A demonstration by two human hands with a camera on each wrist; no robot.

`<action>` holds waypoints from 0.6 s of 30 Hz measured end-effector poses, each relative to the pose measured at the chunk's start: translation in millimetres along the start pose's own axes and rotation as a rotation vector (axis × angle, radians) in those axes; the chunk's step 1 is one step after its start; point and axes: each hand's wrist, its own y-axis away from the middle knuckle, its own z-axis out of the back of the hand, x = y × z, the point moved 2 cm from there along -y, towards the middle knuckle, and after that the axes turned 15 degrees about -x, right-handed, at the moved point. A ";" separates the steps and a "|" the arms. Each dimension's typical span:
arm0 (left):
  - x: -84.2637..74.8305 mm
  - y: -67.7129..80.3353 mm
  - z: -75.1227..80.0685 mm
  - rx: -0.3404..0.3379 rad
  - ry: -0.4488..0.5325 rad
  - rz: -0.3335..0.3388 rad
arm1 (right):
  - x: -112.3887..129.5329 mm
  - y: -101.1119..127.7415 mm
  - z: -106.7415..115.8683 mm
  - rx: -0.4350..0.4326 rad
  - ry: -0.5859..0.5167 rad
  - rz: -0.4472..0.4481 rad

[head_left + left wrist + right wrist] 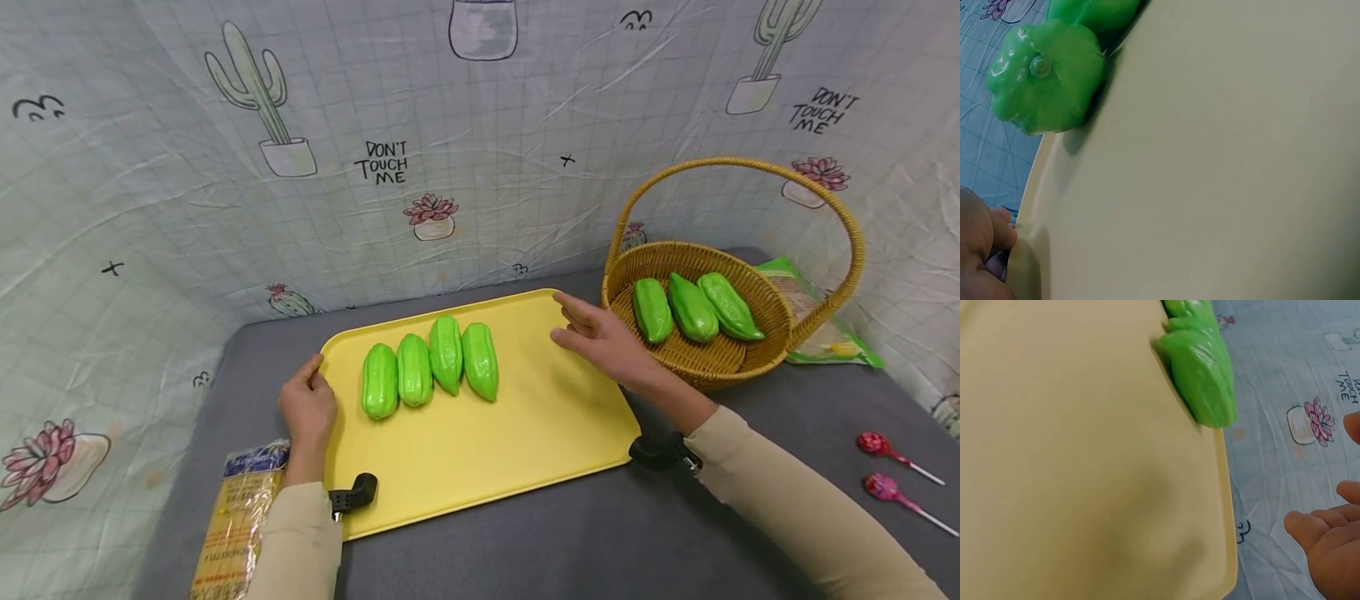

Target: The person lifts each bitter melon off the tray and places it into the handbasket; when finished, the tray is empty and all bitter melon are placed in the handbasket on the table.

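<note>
A yellow tray [480, 467] lies on the grey table, with several glossy green ribbed vegetables [415, 371] side by side on its far left half. At the tray's left rim, my left hand [309, 407] grips the edge with bent fingers; the fingertips show against the rim in the left wrist view. My right hand [607, 337] hovers near the tray's far right corner, fingers extended and thumb apart, with nothing in it. To its right, a wicker basket [705, 375] with a tall handle holds three similar green vegetables [692, 308].
A clear packet of spaghetti [240, 517] lies left of the tray, partly behind my left forearm. Behind the basket is a green-edged bag [825, 333]. Two lollipops [873, 443] lie at the right. A cactus-print cloth [495, 167] hangs behind the table.
</note>
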 end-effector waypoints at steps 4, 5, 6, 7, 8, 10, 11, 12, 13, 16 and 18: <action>0.7 0.2 0.1 0.006 0.002 0.010 | 0.8 0.8 -11.7 0.020 -0.034 -0.008; 0.9 0.4 0.2 0.005 0.003 0.011 | 1.0 0.9 -14.9 0.024 -0.038 -0.012; 1.1 0.4 0.1 0.003 0.004 0.011 | 0.7 0.6 -18.0 0.029 -0.045 -0.013; 1.2 0.5 0.1 0.000 0.003 0.010 | 0.5 0.4 -21.1 0.033 -0.052 -0.016; 1.2 0.5 0.1 -0.002 0.005 0.009 | 0.2 0.1 -24.0 0.037 -0.054 -0.014; 1.1 0.5 0.1 -0.007 0.007 0.008 | -0.5 0.0 -29.5 0.044 -0.064 -0.019; 0.9 0.5 0.1 -0.009 0.007 0.009 | -0.7 0.0 -32.3 0.044 -0.074 -0.024; 0.9 0.4 0.0 -0.011 0.006 0.008 | -1.2 0.1 -34.9 0.046 -0.082 -0.026; 0.7 0.3 0.0 -0.012 0.006 0.007 | -1.3 0.6 -37.3 0.048 -0.091 -0.031; 0.5 -0.3 0.3 -0.014 0.004 0.009 | -2.7 2.1 -45.0 0.052 -0.119 -0.049; 0.6 -0.7 -0.1 -0.014 0.003 0.010 | -4.8 2.8 -49.9 0.053 -0.138 -0.060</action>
